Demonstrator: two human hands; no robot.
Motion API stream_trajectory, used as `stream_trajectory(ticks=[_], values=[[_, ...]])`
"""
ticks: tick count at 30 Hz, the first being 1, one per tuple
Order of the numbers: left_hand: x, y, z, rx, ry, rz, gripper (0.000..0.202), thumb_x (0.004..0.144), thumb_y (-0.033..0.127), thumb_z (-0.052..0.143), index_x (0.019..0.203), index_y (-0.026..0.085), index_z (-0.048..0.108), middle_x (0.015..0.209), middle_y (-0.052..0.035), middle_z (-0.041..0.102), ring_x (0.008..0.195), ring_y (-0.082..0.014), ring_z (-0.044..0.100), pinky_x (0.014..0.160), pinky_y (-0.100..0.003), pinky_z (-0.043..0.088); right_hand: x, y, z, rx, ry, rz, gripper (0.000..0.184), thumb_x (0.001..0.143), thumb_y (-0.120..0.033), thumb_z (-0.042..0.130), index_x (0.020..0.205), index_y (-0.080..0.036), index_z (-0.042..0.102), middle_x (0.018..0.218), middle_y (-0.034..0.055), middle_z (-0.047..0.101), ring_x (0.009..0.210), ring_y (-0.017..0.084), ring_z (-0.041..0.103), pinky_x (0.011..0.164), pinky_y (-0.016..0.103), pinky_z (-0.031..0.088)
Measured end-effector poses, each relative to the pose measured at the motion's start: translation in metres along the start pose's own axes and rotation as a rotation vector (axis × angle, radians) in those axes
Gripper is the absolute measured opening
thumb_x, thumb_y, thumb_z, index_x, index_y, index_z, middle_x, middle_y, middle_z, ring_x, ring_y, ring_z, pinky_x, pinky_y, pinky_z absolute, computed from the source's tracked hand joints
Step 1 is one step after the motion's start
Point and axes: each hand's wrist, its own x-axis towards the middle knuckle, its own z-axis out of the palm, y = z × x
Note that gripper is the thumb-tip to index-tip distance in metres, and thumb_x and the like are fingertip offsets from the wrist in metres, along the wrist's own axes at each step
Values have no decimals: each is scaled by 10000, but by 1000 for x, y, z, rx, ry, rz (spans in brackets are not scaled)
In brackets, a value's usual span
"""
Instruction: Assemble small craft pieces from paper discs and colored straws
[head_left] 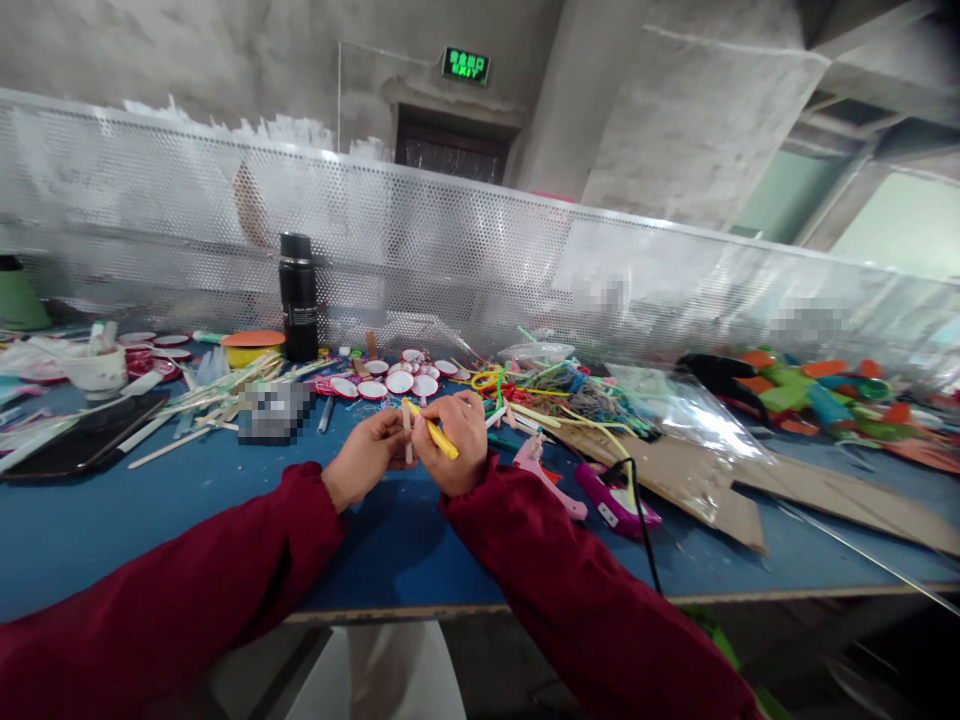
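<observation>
Both hands meet above the blue table [390, 545], sleeves dark red. My left hand [366, 457] pinches a pale wooden stick [407, 432] held upright. My right hand [459, 438] is closed round a yellow pipe cleaner [435, 433] that crosses the stick at an angle. The fingertips of the two hands touch around the stick.
A pink glue gun [611, 497] with a black cord lies right of my hands, beside cardboard sheets [675, 475]. Behind are round red-and-white discs [397, 381], a heap of coloured pipe cleaners [555, 390], a black flask [298, 298], a dark tablet [82, 440] and loose sticks at left.
</observation>
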Motion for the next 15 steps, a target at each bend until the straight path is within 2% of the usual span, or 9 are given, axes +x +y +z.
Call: stream_trajectory(ticks=[6, 15], values=[[0, 0, 0, -7, -4, 17, 357, 672, 342, 794, 943, 163, 646, 727, 2, 634, 627, -138, 598, 632, -287, 535, 0, -1, -1, 3, 20, -10, 78, 834, -190, 557, 771, -220, 523, 687, -10, 634, 673, 152, 584, 884, 386, 409], [-2, 2, 2, -3, -15, 13, 392, 615, 356, 829, 892, 151, 642, 800, -17, 674, 658, -136, 607, 647, -276, 535, -2, 1, 0, 18, -35, -28, 61, 834, -216, 553, 783, -223, 519, 694, -18, 623, 687, 149, 586, 898, 376, 404]])
